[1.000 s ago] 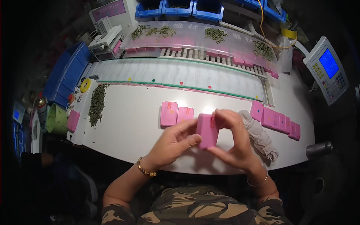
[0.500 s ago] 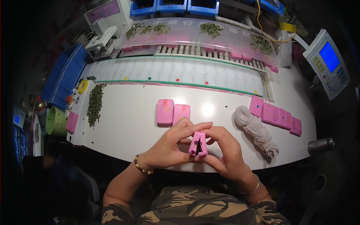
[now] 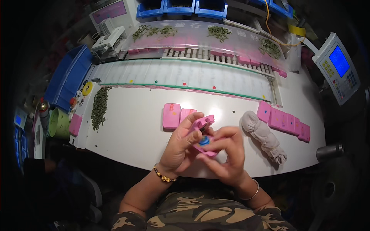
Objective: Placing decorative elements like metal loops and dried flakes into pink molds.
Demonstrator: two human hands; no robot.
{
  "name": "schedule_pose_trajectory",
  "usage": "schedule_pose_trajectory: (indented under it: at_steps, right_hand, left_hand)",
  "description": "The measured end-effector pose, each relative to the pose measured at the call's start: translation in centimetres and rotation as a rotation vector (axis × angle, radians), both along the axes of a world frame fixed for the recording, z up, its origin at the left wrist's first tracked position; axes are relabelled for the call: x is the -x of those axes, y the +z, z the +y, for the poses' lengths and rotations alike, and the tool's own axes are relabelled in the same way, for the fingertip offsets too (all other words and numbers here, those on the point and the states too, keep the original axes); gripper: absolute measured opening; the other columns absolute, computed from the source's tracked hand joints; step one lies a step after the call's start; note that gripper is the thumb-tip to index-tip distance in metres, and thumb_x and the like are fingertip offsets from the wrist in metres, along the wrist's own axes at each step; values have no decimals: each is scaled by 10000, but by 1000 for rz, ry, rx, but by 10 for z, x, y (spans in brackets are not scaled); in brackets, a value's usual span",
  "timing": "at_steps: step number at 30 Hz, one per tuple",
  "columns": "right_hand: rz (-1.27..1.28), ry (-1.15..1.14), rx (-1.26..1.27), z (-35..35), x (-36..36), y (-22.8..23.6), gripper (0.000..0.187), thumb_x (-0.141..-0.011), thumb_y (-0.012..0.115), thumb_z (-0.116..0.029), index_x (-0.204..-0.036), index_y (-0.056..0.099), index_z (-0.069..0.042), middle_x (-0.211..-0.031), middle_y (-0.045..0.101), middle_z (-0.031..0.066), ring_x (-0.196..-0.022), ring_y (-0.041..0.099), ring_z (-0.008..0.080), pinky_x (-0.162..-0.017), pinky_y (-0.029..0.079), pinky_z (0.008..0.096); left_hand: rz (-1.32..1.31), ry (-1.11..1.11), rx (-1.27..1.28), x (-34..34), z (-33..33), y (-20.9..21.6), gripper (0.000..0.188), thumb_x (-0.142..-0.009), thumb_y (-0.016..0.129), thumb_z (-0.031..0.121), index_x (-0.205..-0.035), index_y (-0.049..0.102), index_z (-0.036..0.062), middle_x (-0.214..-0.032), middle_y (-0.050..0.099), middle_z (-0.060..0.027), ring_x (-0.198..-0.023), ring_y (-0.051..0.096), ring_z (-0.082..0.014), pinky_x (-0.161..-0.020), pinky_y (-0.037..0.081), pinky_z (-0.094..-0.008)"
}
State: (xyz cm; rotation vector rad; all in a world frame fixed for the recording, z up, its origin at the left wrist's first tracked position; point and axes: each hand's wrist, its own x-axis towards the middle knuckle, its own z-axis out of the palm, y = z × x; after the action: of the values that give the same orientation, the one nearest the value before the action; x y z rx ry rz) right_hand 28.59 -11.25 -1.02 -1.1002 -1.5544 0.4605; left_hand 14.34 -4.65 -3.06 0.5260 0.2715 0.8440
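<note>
Head view; clock positions are read from the pink mould (image 3: pixel 200 124). The mould stands parted above the near edge of the worktop (image 3: pixel 131 123), a blue round insert (image 3: pixel 204 141) between its halves. Left hand (image 3: pixel 179 145): grip closed on the mould at its 8 o'clock side. Right hand (image 3: pixel 229 153): fingers bent at the 4 o'clock side, beside the insert; whether this grip is closed on anything cannot be determined. Two pink blocks (image 3: pixel 171 116) lie at 10 o'clock, a rolled grey cloth (image 3: pixel 264 138) at 3 o'clock.
</note>
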Motion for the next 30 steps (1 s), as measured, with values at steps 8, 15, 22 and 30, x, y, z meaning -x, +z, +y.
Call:
schedule_pose_trajectory:
  at_steps: [8,15,22,30]
  right_hand:
    - [-255,92,-94,-8,9,-14,353,-737,795,-59,-1066,670,-24,-982,614,119,-849,624,278,-729,537,347]
    - [-112,-124,-48,6,-8,5,368,-773,732,64,-1124,637,12,-998,600,122,-769,643,218,-609,542,292]
    - [-360,-202,-219,9,-5,3,357,-747,734,103,-1078,657,-4,-986,567,120,-785,613,189,-627,529,270]
    - [-337,-111,-140,14,-8,4,218,-734,774,-22,-926,673,-40,-945,573,86,-771,564,212,-619,478,316]
  left_hand:
    - [229,182,-63,-5,11,4,263,-914,700,166,-912,450,86,-861,585,-65,-694,606,-121,-594,547,-254]
    - [346,238,-381,-6,5,9,237,-924,661,73,-816,451,77,-799,540,-40,-613,561,-94,-512,487,-233]
    - [316,274,-293,-9,2,6,239,-965,608,130,-785,461,75,-775,550,-31,-608,544,-87,-511,482,-236]
    - [335,301,-255,-9,2,3,244,-983,578,150,-771,480,80,-744,537,-1,-632,505,-55,-557,488,-236]
